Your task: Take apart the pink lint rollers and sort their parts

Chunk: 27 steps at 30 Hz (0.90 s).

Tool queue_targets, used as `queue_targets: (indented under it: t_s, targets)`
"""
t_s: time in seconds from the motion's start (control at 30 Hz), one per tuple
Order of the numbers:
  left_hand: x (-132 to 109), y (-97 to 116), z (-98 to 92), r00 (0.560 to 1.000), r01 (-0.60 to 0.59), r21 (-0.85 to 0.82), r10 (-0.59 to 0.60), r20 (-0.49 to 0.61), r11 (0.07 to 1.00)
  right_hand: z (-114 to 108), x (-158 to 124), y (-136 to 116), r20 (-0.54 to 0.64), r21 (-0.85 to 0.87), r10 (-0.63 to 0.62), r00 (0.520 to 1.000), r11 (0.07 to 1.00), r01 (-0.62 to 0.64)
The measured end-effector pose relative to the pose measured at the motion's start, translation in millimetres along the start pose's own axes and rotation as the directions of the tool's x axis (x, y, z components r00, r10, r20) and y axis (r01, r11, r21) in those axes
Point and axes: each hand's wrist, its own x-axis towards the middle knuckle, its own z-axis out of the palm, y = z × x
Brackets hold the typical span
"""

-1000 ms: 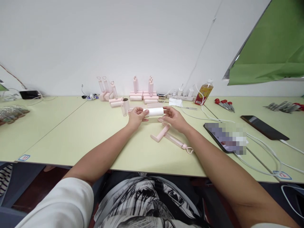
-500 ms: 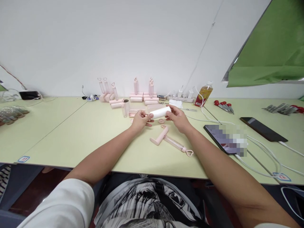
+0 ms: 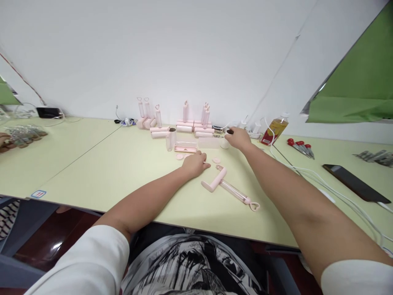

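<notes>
My right hand (image 3: 238,138) reaches to the back right of the work area. Its fingers close around the top of a white lint roller refill (image 3: 225,144), which stands upright on its end with its dark hollow core up. My left hand (image 3: 195,164) is low over the table with curled fingers; a small pale edge shows between finger and thumb, too little to name. Between my arms lies a pale pink lint roller handle (image 3: 235,191) with a clear shaft and a heart-shaped loop. A round pink cap (image 3: 216,160) lies just right of my left hand.
Pink lint rollers (image 3: 204,130) stand along the wall. In front are a clear-and-pink cover (image 3: 185,147) and another upright roll (image 3: 172,134). To the right are a drink bottle (image 3: 275,129), red-handled tools (image 3: 300,146), cables and a phone (image 3: 356,182). Another person's hand (image 3: 3,140) shows at far left.
Both hands held the white refill roll between them before. My right hand has set it upright at the back right; my left hand has let go and come down to the table.
</notes>
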Motion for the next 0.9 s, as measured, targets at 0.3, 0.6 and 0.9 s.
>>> queue_targets:
  t_s: [0.3, 0.6, 0.9]
  targets:
    - [-3, 2, -1.9, 0.993, -0.099, 0.27, 0.077, 0.094, 0.958, -4, 7, -14, -0.012, -0.289, -0.106, 0.994, 0.952, 0.098]
    - [-4, -1, 0.3, 0.988, -0.144, 0.27, 0.122, 0.095, 0.952, 38, -5, -39, 0.395, -0.199, -0.504, 0.768, 0.769, 0.607]
    - [-3, -1, -4.1, 0.99, -0.128, 0.225, 0.113, 0.08, 0.966, 25, -29, -33, 0.321, -0.129, -0.49, 0.81, 0.825, 0.55]
